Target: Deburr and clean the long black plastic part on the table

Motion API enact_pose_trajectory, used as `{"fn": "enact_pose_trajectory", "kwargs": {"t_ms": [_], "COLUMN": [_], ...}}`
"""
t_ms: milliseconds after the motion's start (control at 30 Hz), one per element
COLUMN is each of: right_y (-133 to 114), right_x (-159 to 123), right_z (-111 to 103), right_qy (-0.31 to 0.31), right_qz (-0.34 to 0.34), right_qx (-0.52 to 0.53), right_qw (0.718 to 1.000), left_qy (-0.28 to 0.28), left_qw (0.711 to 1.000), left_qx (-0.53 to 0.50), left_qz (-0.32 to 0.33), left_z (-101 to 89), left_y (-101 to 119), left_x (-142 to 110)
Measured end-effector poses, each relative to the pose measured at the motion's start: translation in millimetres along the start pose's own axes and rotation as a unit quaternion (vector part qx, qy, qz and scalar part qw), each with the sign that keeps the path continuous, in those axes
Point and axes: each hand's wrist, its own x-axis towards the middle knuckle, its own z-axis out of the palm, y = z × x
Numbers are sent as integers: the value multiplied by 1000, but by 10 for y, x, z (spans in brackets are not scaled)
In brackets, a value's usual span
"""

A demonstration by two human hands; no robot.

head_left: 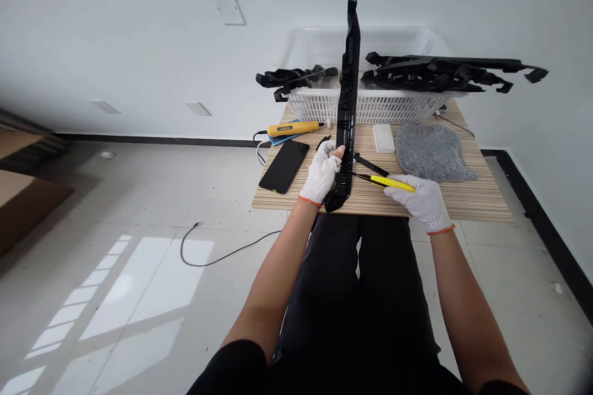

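My left hand, in a white glove, is wrapped round the lower part of a long black plastic strip that runs from the table's near edge up past the basket. In my gloved right hand I grip a yellow utility knife, and its blade points left at the strip's lower part. Both hands are over the front of a small wooden slatted table.
A white plastic basket at the back holds more black plastic strips sticking out both sides. On the table lie a black phone, a yellow tool, a white block and a grey felt pad. A cable lies on the floor.
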Motion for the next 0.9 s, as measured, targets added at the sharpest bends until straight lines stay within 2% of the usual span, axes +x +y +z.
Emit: {"fn": "enact_pose_trajectory", "kwargs": {"t_ms": [133,400,733,900], "right_y": [1,12,68,81], "right_x": [5,6,-4,-1], "right_z": [0,4,24,31], "right_qy": [4,3,13,10], "right_qz": [-2,-6,-33,-19], "right_qx": [-13,-12,-29,-19], "right_qw": [1000,1000,999,1000], "left_qy": [-9,16,16,11], "left_qw": [998,999,999,999], "left_qx": [38,34,36,29], "left_qz": [46,27,19,16], "left_z": [-11,48,57,47], "left_y": [3,71,83,72], "left_x": [14,6,3,12]}}
